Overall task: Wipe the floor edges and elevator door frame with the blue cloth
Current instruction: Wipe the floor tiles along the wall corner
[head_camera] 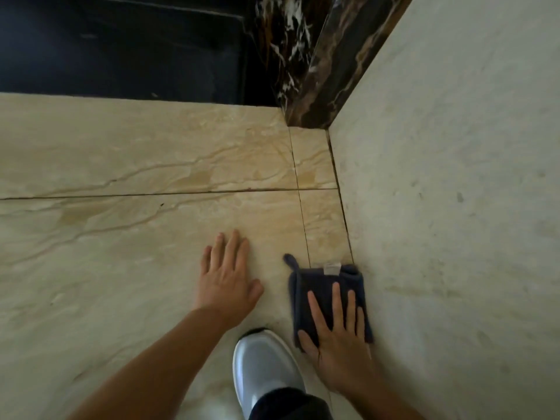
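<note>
Your right hand [336, 334] lies flat with fingers spread, palm down on the blue cloth [324, 295], pressing it to the floor rather than gripping it. The cloth is folded into a rough square under your fingers and reaches past your fingertips; its right edge touches the foot of the pale wall [454, 207], and a small loop sticks out at its far left corner. Your left hand [227, 280] rests open and flat on the beige marble floor tile [121, 237], apart from the cloth. A silver shoe [263, 368] sits between your arms. Farther ahead, the dark veined marble door frame [312, 71] meets the wall.
</note>
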The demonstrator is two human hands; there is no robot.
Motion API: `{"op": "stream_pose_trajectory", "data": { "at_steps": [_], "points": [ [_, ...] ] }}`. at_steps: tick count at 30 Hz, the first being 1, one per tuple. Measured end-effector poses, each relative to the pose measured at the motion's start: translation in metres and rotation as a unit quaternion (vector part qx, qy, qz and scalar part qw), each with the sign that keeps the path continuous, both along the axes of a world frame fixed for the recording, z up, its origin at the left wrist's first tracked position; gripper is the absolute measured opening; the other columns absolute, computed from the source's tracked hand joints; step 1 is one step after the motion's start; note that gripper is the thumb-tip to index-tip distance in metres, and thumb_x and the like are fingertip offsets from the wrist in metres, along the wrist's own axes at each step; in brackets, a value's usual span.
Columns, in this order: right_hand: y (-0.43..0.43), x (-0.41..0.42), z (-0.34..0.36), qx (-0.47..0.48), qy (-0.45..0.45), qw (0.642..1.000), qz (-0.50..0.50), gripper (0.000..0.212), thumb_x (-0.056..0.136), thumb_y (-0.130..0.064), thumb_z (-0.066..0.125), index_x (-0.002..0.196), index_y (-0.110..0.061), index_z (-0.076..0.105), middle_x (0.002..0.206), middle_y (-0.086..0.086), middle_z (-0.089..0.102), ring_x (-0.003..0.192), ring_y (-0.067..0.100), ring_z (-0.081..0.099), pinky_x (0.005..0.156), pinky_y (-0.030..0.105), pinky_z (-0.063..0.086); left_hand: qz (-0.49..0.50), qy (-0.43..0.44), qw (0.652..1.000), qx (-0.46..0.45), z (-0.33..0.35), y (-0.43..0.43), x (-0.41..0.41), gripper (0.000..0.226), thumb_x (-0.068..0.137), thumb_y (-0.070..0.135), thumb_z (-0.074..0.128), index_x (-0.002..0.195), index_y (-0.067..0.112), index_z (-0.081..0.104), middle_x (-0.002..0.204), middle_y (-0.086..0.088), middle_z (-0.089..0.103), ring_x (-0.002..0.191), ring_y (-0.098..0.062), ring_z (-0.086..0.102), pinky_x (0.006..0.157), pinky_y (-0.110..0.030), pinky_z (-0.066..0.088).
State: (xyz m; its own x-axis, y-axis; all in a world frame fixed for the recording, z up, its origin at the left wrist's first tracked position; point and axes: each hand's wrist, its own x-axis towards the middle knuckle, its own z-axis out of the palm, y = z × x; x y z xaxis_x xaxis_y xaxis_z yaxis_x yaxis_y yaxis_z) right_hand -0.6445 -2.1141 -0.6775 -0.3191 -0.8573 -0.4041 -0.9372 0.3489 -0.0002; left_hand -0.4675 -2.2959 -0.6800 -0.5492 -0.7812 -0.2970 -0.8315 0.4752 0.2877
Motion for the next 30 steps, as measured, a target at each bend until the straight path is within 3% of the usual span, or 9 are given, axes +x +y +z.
{"op": "stream_pose_trajectory", "data": {
  "at_steps": [5, 9, 12, 15, 19, 23, 27, 30],
  "points": [
    [-0.065, -0.015, -0.004, 0.016, -0.011, 1.000, -0.019, 0.076, 0.088, -0.073, 0.017, 0.143, -0.045, -0.028, 0.156, 0.010, -0.033, 0.144, 0.043, -0.019, 0.115, 0.059, -0.003, -0.001, -0.030, 0.999, -0.020, -0.005, 0.007, -0.003, 0.085, 0.088, 0.060, 0.021, 0.153, 0.011, -0.001, 0.162, -0.014, -0.010, 0.147, -0.034, -0.015, 0.120, -0.051, 0.000],
    [-0.155, -0.049, -0.005, 0.088, -0.065, 0.993, -0.035, 0.075, 0.086, -0.075, 0.024, 0.136, -0.056, -0.030, 0.152, 0.002, -0.042, 0.142, 0.037, -0.029, 0.114, 0.056, -0.010, 0.007, -0.029, 0.999, -0.032, -0.009, 0.007, -0.005, 0.085, 0.086, 0.059, 0.028, 0.153, 0.009, 0.011, 0.162, -0.015, 0.002, 0.148, -0.035, -0.005, 0.119, -0.053, 0.004],
    [-0.203, -0.064, 0.010, 0.147, -0.115, 0.980, -0.066, 0.078, 0.086, -0.073, 0.033, 0.140, -0.057, -0.022, 0.153, 0.000, -0.041, 0.143, 0.035, -0.029, 0.116, 0.053, -0.007, 0.003, -0.038, 0.999, -0.024, -0.008, 0.006, -0.005, 0.086, 0.085, 0.061, 0.027, 0.153, 0.010, 0.011, 0.163, -0.014, 0.002, 0.148, -0.035, -0.005, 0.119, -0.052, 0.004],
    [-0.195, -0.056, 0.013, 0.104, -0.101, 0.988, -0.052, 0.075, 0.089, -0.071, 0.031, 0.143, -0.054, -0.018, 0.157, 0.001, -0.034, 0.145, 0.036, -0.023, 0.117, 0.054, -0.003, 0.007, -0.035, 0.999, -0.015, -0.002, 0.002, -0.006, 0.086, 0.084, 0.061, 0.029, 0.153, 0.012, 0.013, 0.163, -0.013, 0.005, 0.148, -0.035, -0.002, 0.119, -0.051, 0.004],
    [-0.093, -0.019, 0.003, 0.002, -0.015, 1.000, -0.008, 0.071, 0.092, -0.067, 0.019, 0.149, -0.043, -0.016, 0.162, 0.010, -0.018, 0.147, 0.040, -0.010, 0.118, 0.057, 0.007, 0.020, -0.021, 1.000, -0.005, 0.004, 0.001, -0.005, 0.085, 0.082, 0.060, 0.033, 0.151, 0.014, 0.017, 0.162, -0.011, 0.008, 0.148, -0.033, 0.003, 0.119, -0.050, 0.007],
    [-0.007, 0.004, -0.002, -0.018, -0.020, 1.000, -0.015, 0.070, 0.091, -0.066, 0.022, 0.154, -0.038, 0.009, 0.162, 0.015, 0.008, 0.146, 0.045, 0.012, 0.111, 0.061, 0.021, 0.022, -0.017, 1.000, 0.001, 0.012, -0.002, -0.005, 0.081, 0.082, 0.057, 0.036, 0.150, 0.015, 0.021, 0.162, -0.010, 0.012, 0.147, -0.032, 0.008, 0.118, -0.048, 0.010],
    [-0.036, -0.010, -0.001, -0.039, -0.020, 0.999, 0.016, 0.074, 0.088, -0.067, 0.032, 0.153, -0.041, 0.010, 0.163, 0.013, 0.004, 0.146, 0.045, 0.008, 0.113, 0.061, 0.016, 0.026, -0.037, 0.999, 0.007, 0.017, -0.004, -0.012, 0.078, 0.080, 0.055, 0.039, 0.145, 0.015, 0.027, 0.160, -0.011, 0.015, 0.145, -0.035, 0.012, 0.117, -0.051, 0.015],
    [-0.115, -0.038, -0.002, -0.030, -0.019, 0.999, 0.011, 0.074, 0.089, -0.069, 0.027, 0.150, -0.046, -0.008, 0.162, 0.010, -0.014, 0.147, 0.041, -0.009, 0.117, 0.058, 0.004, 0.033, -0.049, 0.998, -0.004, 0.016, -0.004, -0.019, 0.076, 0.075, 0.054, 0.043, 0.138, 0.013, 0.036, 0.155, -0.014, 0.025, 0.141, -0.038, 0.021, 0.112, -0.054, 0.021]
  ]
}}
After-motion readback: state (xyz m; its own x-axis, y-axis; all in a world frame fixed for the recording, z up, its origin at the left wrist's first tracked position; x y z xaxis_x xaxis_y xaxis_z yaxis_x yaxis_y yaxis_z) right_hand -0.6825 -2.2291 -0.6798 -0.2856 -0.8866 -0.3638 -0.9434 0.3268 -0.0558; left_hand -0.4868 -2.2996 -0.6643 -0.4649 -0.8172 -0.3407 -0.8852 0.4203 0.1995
